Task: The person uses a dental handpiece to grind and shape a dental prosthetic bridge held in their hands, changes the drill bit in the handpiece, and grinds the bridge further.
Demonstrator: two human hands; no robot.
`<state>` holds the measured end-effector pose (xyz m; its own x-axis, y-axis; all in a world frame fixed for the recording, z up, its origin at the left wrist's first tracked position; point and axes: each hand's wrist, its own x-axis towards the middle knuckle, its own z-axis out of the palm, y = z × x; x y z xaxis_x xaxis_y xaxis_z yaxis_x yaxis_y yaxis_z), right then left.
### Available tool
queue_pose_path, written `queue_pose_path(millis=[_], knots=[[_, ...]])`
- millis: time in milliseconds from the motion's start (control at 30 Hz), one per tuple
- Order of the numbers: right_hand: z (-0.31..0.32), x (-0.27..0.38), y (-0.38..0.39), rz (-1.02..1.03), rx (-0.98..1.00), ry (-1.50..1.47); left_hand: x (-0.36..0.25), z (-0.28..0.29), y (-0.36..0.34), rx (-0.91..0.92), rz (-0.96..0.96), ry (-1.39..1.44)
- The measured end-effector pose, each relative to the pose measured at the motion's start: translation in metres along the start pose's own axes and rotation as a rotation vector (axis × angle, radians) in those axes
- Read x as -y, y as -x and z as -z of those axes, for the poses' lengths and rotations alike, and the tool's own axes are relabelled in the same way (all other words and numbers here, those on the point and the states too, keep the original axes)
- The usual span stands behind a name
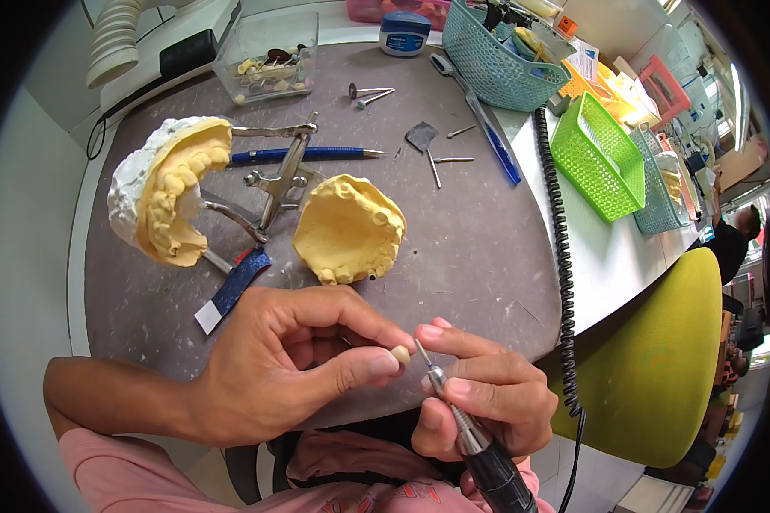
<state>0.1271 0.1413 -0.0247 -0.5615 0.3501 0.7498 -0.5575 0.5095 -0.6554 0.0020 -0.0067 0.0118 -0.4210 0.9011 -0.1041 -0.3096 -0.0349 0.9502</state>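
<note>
Beside the crown between left fingers, handpiece tight in right fingers, aslant forward-left.

Dental lab, by its yellow tooth casts (plus a rotary handpiece).

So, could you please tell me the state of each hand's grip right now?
Left hand: closed, pinching a small tooth-shaped piece.
Right hand: closed, holding a rotary handpiece.

One dental crown sits between the left fingers, one handpiece in the right fingers; beyond them are two dental casts, five loose rotary bits, one toothbrush.
</note>
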Motion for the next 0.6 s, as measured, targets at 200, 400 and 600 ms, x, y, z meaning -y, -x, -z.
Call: queue_pose_path(millis=[200, 400, 600], knots=[[0.0008, 0.0043, -0.0028, 0.004, 0.097, 0.091, 0.0007, 0.0011, -0.0001, -0.005, -0.007, -0.007], [0.0021, 0.0031, -0.0029, 0.012, 0.115, 0.103, -0.0018, -0.0024, -0.002, -0.043, -0.009, -0.02], [0.0018, 0.0046, -0.0063, 0.024, 0.131, 0.108, 0.0011, 0.0024, -0.0011, -0.001, -0.044, -0.041]])
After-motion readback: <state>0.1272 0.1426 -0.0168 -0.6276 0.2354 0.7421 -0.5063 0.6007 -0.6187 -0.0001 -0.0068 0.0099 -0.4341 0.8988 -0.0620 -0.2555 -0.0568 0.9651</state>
